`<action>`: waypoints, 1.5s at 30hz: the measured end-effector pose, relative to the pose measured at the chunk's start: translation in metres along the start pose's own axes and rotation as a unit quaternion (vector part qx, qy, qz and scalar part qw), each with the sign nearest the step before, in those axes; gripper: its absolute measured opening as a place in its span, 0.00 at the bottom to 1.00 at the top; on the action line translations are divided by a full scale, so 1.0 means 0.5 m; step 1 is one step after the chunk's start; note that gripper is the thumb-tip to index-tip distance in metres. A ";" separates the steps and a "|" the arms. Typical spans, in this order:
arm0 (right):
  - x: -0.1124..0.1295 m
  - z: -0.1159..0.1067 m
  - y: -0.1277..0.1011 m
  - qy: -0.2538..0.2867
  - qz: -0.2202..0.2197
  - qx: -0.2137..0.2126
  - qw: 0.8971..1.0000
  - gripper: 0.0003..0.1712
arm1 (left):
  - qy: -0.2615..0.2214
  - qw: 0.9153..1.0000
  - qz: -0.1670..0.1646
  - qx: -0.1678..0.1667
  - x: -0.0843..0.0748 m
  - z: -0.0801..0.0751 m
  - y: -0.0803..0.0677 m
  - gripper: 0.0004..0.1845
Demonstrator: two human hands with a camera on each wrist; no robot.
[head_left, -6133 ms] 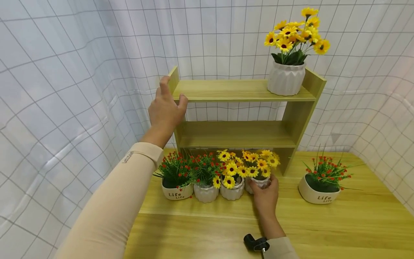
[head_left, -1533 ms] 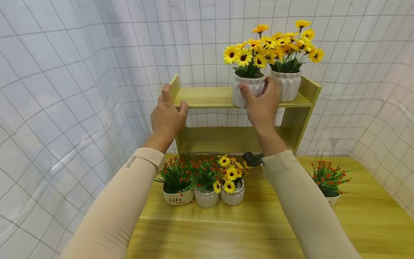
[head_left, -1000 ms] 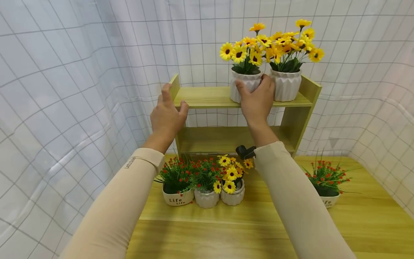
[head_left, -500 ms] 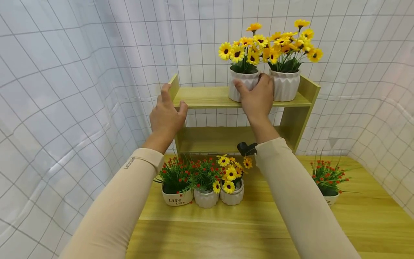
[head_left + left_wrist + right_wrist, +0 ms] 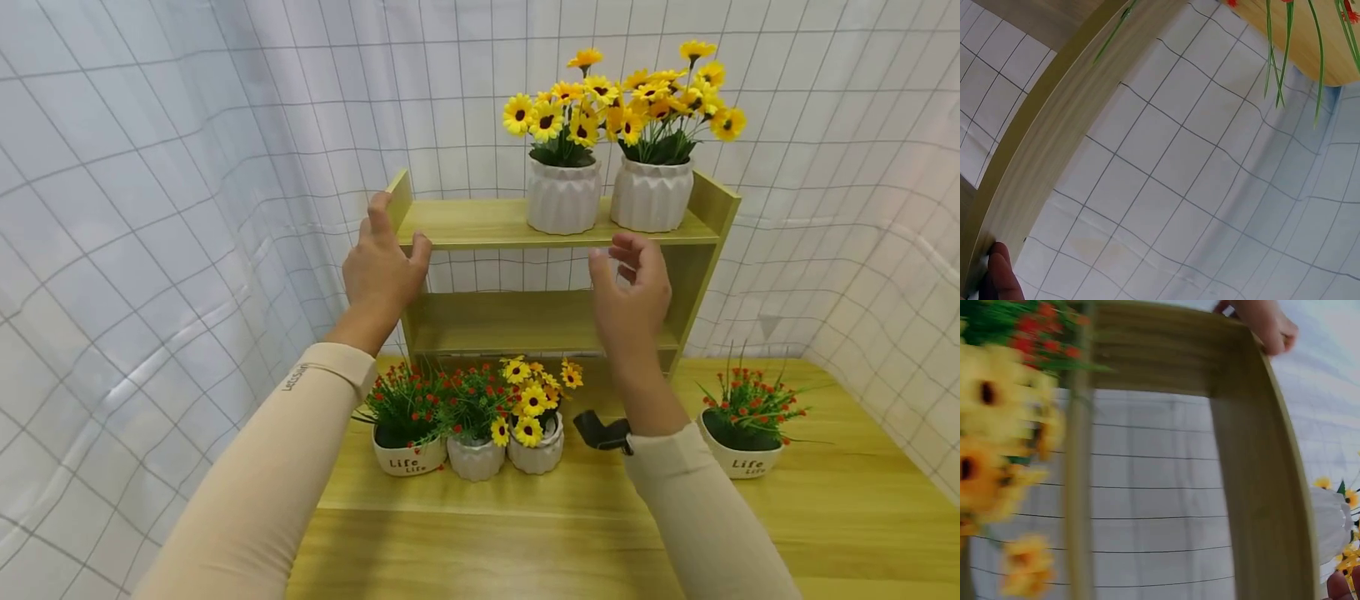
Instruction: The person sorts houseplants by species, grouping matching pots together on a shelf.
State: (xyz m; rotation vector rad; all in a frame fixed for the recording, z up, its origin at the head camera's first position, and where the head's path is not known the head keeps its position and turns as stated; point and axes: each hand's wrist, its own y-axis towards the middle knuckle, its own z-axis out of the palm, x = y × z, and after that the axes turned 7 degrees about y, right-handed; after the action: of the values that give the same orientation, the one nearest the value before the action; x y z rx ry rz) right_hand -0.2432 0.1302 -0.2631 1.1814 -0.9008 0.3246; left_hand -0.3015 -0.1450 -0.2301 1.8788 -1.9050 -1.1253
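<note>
My left hand (image 5: pixel 382 271) grips the wooden shelf (image 5: pixel 480 221) at its upper left corner, thumb at the front edge of the top board. In the left wrist view a fingertip (image 5: pixel 1002 265) lies on the outer face of the side panel. My right hand (image 5: pixel 633 287), loosely bent and holding nothing, is in front of the shelf just below the top board. Above it on that board stand two white ribbed pots of yellow flowers, a left flowerpot (image 5: pixel 564 198) and a right flowerpot (image 5: pixel 652 196), upright with a narrow gap between them.
Along the shelf's foot stand an oval "Life" pot (image 5: pixel 405 460) with red blooms, a ribbed pot (image 5: pixel 476 458) with red blooms and a ribbed pot (image 5: pixel 536 454) of yellow flowers. Another "Life" pot (image 5: pixel 742 461) stands right on the wooden table (image 5: pixel 480 542). A gridded curtain (image 5: pixel 172 208) surrounds it.
My right hand took the yellow flowerpot from the table's row up to the top board, slid it left, let go and drew back down. The left hand has stayed at the shelf's corner.
</note>
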 end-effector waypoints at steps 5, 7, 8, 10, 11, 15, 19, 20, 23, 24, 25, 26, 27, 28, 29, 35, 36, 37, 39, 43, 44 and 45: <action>-0.061 -0.040 -0.106 -0.025 0.018 0.034 0.999 0.21 | -0.001 1.000 -0.004 -0.003 0.006 0.001 0.000 0.32; -0.084 -0.052 -0.147 -0.036 0.035 0.051 0.997 0.22 | -0.002 1.000 -0.004 -0.004 0.008 0.000 -0.001 0.32; -0.095 -0.057 -0.166 -0.040 0.045 0.059 0.996 0.21 | -0.004 1.000 -0.003 -0.005 0.009 0.000 -0.001 0.32; -0.114 -0.066 -0.200 -0.047 0.066 0.073 0.994 0.21 | -0.005 1.000 -0.002 -0.004 0.010 0.000 -0.002 0.32; -0.122 -0.069 -0.215 -0.048 0.075 0.079 0.993 0.21 | -0.007 1.000 -0.002 -0.005 0.010 0.000 -0.002 0.32; -0.152 -0.076 -0.259 -0.045 0.097 0.092 0.990 0.19 | -0.010 1.000 0.001 -0.010 0.011 0.001 0.000 0.32; -0.177 -0.083 -0.287 -0.045 0.128 0.099 0.986 0.19 | -0.013 1.000 0.003 -0.015 0.011 0.002 0.003 0.32; -0.183 -0.085 -0.294 -0.044 0.142 0.103 0.983 0.19 | -0.012 1.000 0.003 -0.015 0.011 0.002 0.003 0.32; -0.202 -0.090 -0.313 -0.043 0.201 0.124 0.971 0.21 | -0.010 1.000 -0.001 -0.011 0.012 0.001 0.003 0.32; -0.209 -0.090 -0.319 -0.042 0.221 0.131 0.966 0.22 | -0.009 1.000 -0.002 -0.009 0.012 0.000 0.002 0.32; -0.215 -0.091 -0.324 -0.041 0.240 0.138 0.960 0.23 | -0.008 1.000 -0.003 -0.008 0.012 0.000 0.002 0.32; -0.221 -0.090 -0.329 -0.040 0.255 0.145 0.955 0.25 | -0.008 1.000 -0.002 -0.007 0.012 0.000 0.002 0.32; -0.226 -0.089 -0.332 -0.039 0.266 0.151 0.951 0.26 | -0.008 1.000 -0.002 -0.007 0.012 0.000 0.002 0.32; -0.230 -0.088 -0.336 -0.036 0.272 0.156 0.949 0.28 | -0.008 1.000 -0.001 -0.007 0.013 0.001 0.002 0.32; -0.234 -0.086 -0.338 -0.036 0.278 0.159 0.947 0.29 | -0.008 1.000 -0.001 -0.008 0.012 0.001 0.002 0.32; -0.249 -0.077 -0.347 -0.042 0.275 0.175 0.944 0.34 | -0.006 1.000 0.003 -0.008 0.010 0.004 0.004 0.32; -0.251 -0.076 -0.348 -0.041 0.275 0.178 0.944 0.34 | -0.005 1.000 0.003 -0.008 0.009 0.004 0.005 0.32; -0.254 -0.075 -0.348 -0.039 0.276 0.182 0.943 0.35 | -0.004 1.000 0.005 -0.009 0.008 0.005 0.005 0.32; -0.259 -0.072 -0.348 -0.034 0.281 0.188 0.940 0.36 | -0.002 1.000 0.006 -0.008 0.007 0.006 0.006 0.32; -0.274 -0.068 -0.349 -0.020 0.298 0.196 0.934 0.38 | -0.001 1.000 0.003 -0.003 0.004 0.006 0.005 0.32; -0.278 -0.068 -0.349 -0.014 0.302 0.199 0.932 0.38 | -0.001 1.000 0.001 -0.002 0.004 0.007 0.005 0.32; -0.282 -0.067 -0.350 -0.008 0.304 0.203 0.931 0.38 | -0.001 1.000 -0.001 -0.001 0.004 0.006 0.004 0.32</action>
State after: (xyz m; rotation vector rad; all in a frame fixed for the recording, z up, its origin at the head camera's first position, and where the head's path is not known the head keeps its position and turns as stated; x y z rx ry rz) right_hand -0.2029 0.1246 -0.4865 1.2544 -1.2445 1.0462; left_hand -0.3053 -0.1461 -0.2312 1.8786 -1.9034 -1.1305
